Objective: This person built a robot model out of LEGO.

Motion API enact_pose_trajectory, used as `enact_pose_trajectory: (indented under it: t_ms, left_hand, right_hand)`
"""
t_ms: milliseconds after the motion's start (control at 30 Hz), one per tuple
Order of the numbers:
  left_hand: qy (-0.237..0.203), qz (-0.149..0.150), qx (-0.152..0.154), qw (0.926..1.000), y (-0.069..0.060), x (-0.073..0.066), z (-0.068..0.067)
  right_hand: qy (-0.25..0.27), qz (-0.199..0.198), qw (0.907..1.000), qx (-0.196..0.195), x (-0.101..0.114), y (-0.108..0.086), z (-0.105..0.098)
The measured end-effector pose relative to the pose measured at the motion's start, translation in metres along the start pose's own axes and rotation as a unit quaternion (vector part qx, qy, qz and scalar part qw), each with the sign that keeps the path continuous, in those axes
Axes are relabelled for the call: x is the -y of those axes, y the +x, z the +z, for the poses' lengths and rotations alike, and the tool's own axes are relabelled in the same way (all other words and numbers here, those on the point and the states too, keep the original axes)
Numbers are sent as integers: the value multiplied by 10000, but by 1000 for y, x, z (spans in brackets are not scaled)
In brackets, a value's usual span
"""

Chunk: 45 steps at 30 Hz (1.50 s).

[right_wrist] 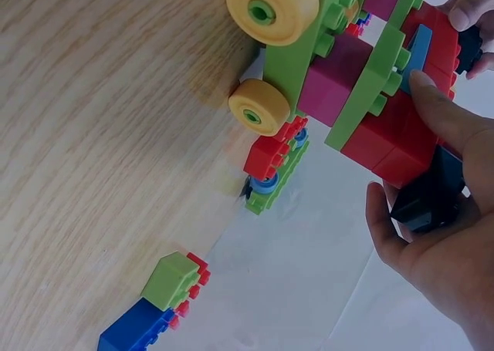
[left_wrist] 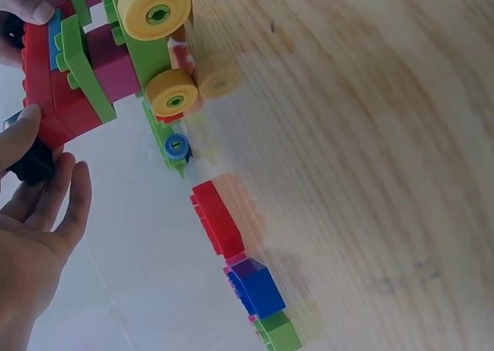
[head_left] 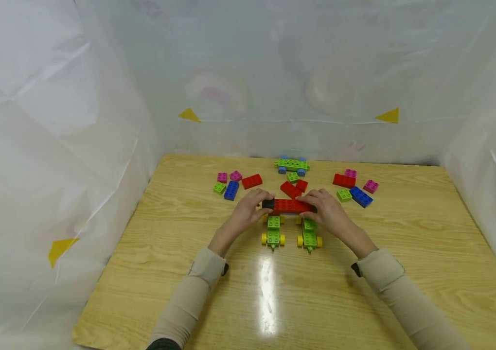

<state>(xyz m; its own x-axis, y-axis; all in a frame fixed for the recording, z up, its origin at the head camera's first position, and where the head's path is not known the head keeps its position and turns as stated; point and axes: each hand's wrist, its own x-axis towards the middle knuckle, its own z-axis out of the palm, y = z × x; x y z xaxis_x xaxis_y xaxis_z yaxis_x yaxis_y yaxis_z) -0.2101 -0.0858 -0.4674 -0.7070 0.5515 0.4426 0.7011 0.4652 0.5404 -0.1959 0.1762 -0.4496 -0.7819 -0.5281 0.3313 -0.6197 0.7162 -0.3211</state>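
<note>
A row of red bricks (head_left: 292, 206) lies across two green cars with yellow wheels (head_left: 273, 236) (head_left: 310, 236). At its left end my left hand (head_left: 244, 213) (left_wrist: 31, 251) pinches a black block (head_left: 268, 204) (left_wrist: 32, 163). My right hand (head_left: 328, 214) (right_wrist: 455, 235) grips the right end of the row, its thumb on the red bricks (right_wrist: 394, 139) and its fingers around a second black block (right_wrist: 428, 193). Beneath the red bricks, the wrist views show a blue piece (right_wrist: 417, 56), a green plate (right_wrist: 372, 89) and a purple brick (right_wrist: 334, 79) stacked on a green base.
Behind the hands stands a green car with blue wheels (head_left: 292, 165), with a green brick (head_left: 292, 177) and red bricks (head_left: 291, 189) before it. Loose pink, green, blue and red bricks lie back left (head_left: 231, 190) and back right (head_left: 361, 197). Plastic sheeting (head_left: 296, 73) surrounds the wooden table (head_left: 318, 301).
</note>
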Motion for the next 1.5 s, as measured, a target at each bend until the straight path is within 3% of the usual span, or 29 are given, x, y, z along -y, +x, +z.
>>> enact_pose_trajectory:
  t_ms: [300, 533, 867, 1167, 1500]
  left_hand:
    - [-57, -29, -116, 9999, -2, 1, 2]
    - [-221, 6, -137, 9997, -3, 1, 3]
    - [-438, -393, -157, 9981, -3, -2, 9]
    - [-234, -301, -74, 9992, -2, -1, 8]
    - [-333, -257, -86, 9991, -3, -1, 8]
  right_hand:
    - [-62, 49, 9999, 138, 2, 1, -2]
    - [-52, -6, 10000, 21, 1, 0, 0]
    - [-90, -126, 9998, -89, 0, 0, 2]
    - [-63, -77, 9999, 34, 0, 2, -2]
    - [-109, -126, 9998, 124, 0, 2, -3]
